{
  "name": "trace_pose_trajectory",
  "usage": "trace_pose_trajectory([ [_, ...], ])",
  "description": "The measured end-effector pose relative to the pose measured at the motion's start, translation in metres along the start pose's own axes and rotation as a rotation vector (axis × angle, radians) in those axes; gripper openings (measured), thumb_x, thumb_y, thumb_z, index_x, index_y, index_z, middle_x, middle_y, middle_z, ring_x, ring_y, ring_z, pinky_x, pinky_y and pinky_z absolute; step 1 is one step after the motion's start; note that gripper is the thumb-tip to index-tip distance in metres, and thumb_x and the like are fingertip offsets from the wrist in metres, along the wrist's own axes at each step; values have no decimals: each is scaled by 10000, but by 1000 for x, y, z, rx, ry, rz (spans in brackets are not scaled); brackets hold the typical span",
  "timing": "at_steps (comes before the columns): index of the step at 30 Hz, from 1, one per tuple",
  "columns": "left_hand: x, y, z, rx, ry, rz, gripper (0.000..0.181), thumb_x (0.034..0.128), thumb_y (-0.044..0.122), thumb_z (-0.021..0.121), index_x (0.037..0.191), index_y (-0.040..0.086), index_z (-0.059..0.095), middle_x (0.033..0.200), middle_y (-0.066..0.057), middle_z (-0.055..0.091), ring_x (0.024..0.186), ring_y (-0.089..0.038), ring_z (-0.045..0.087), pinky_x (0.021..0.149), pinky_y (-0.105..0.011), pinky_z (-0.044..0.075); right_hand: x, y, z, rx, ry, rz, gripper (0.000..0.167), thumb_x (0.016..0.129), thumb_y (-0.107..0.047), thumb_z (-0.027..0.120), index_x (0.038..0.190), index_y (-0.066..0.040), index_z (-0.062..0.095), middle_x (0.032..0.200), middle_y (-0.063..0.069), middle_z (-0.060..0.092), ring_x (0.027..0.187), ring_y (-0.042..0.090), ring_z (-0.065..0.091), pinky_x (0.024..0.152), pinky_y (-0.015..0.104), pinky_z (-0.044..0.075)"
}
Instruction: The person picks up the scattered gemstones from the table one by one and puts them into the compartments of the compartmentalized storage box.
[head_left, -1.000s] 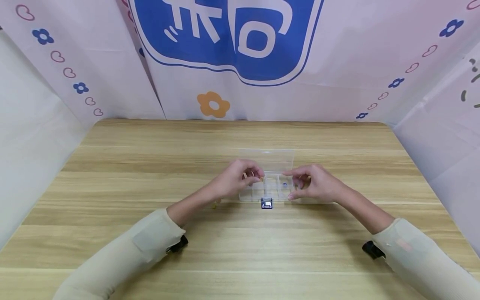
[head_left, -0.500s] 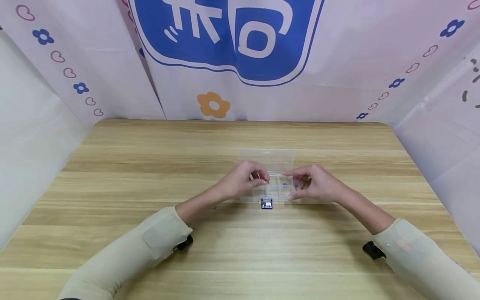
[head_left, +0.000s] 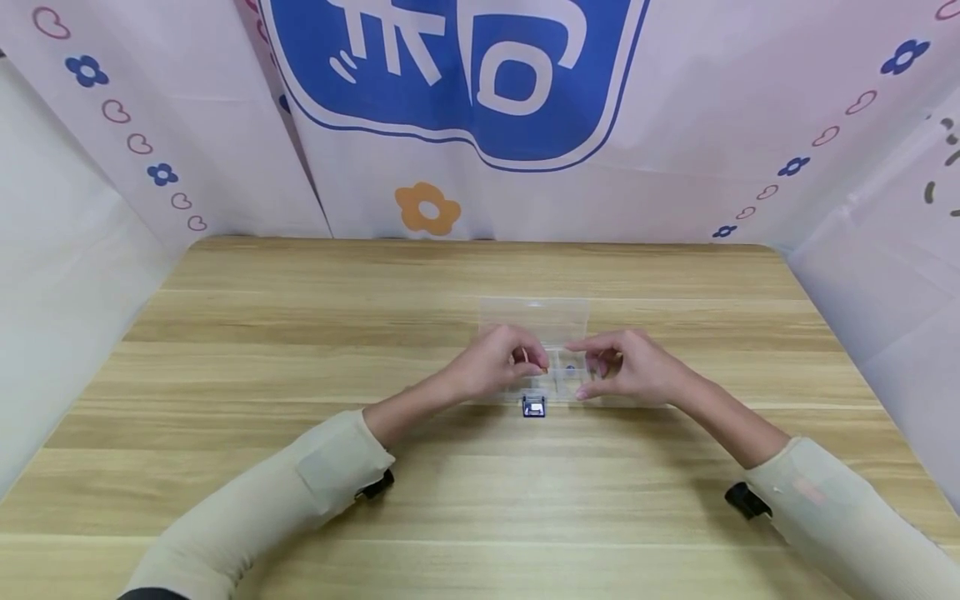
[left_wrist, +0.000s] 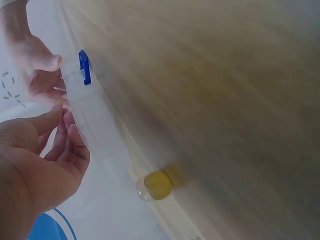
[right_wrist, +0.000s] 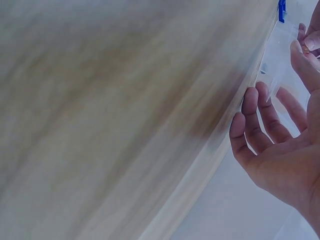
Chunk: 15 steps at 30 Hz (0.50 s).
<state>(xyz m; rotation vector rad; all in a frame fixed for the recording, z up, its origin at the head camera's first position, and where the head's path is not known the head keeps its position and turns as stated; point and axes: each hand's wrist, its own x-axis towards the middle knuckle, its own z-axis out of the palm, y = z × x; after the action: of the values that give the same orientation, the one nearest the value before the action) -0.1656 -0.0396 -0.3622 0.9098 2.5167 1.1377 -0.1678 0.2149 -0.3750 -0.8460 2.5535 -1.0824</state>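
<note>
A clear plastic compartment box [head_left: 567,387] lies on the table with its clear lid [head_left: 534,312] raised at the back. Its blue latch [head_left: 534,407] sticks out at the front, and a small blue piece [head_left: 570,368] lies in a right-hand compartment. My left hand [head_left: 504,362] is over the box, thumb and fingertips pinching a tiny orange-brown piece [head_left: 545,370]; its kind is too small to tell. At the box's right end, my right hand [head_left: 630,367] holds the sides between thumb and fingers. Part of the box is hidden behind my left hand.
A small yellow rounded piece [left_wrist: 158,185] with a clear part beside it lies on the wooden table [head_left: 480,500], left of the box in the left wrist view. A white printed cloth [head_left: 360,192] hangs behind the table.
My left hand has moved right across the box, carrying the pinched piece from the left compartments toward the middle. My right hand and the box have stayed in place.
</note>
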Motion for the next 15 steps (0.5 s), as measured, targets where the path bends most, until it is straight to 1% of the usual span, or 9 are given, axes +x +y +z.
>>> trace_pose_trajectory([
  [2, 1, 1, 1, 9, -9, -5, 71, 934, -19, 741, 952, 34, 784, 931, -48, 754, 787, -108, 619, 682, -173, 499, 0, 0, 0, -1, -1, 4, 631, 771, -154, 933, 1318, 28, 678, 854, 34, 647, 752, 188, 597, 683, 269, 545],
  [6, 3, 1, 2, 29, -22, 12, 69, 930, -21, 745, 941, 33, 787, 913, -42, 752, 770, -96, 609, 679, -177, 493, 0, 0, 0, 3, 0, 6, 631, 770, -161, 935, 1314, 30, 680, 856, 35, 648, 753, 185, 595, 684, 269, 545],
  [11, 3, 2, 3, 43, -22, 24, 63, 921, -16, 758, 923, 40, 787, 880, -26, 745, 746, -87, 600, 659, -176, 482, 0, 0, 0, 7, -1, 7, 632, 769, -158, 934, 1313, 37, 678, 850, 36, 646, 750, 183, 591, 683, 264, 544],
  [15, 3, 3, 3, 43, -27, 20, 61, 921, -16, 759, 936, 35, 790, 885, -28, 747, 748, -97, 602, 649, -174, 475, 0, -1, 0, 9, -2, 3, 630, 771, -152, 933, 1315, 37, 677, 839, 36, 638, 746, 195, 584, 676, 264, 536],
])
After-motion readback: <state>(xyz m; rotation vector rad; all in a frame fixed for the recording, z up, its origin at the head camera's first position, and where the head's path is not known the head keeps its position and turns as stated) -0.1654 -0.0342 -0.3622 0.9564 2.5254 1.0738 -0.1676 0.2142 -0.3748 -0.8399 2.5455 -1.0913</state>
